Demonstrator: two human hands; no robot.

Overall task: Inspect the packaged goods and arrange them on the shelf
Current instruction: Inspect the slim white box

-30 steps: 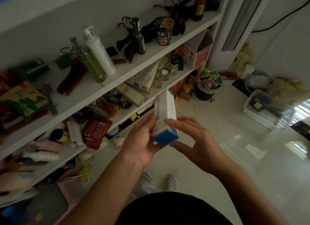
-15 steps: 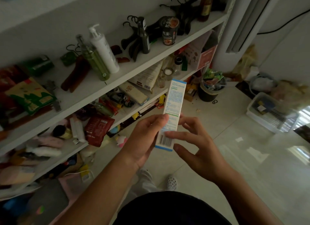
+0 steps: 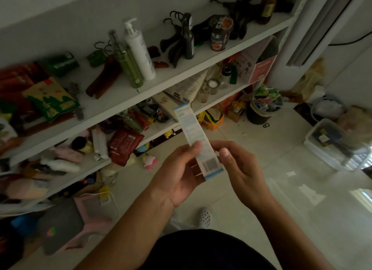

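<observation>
head view showed the slim box (image 3: 193, 132) held off the shelf (image 3: 112, 102) front edge, barcode up for reading, left hand (image 3: 179, 177) and right hand (image 3: 241, 167) fingers pinching its lower end

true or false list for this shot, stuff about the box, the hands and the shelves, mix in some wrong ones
1. The left hand and the right hand both hold the slim white box. True.
2. The barcode faces the camera near the box's lower end. True.
3. The white pump bottle lies on the floor. False: it stands upright on the upper shelf, beside a green bottle.
4. The box rests on a shelf. False: it is held in the air, above the floor.
5. A dark bin stands on the floor. True.
</observation>
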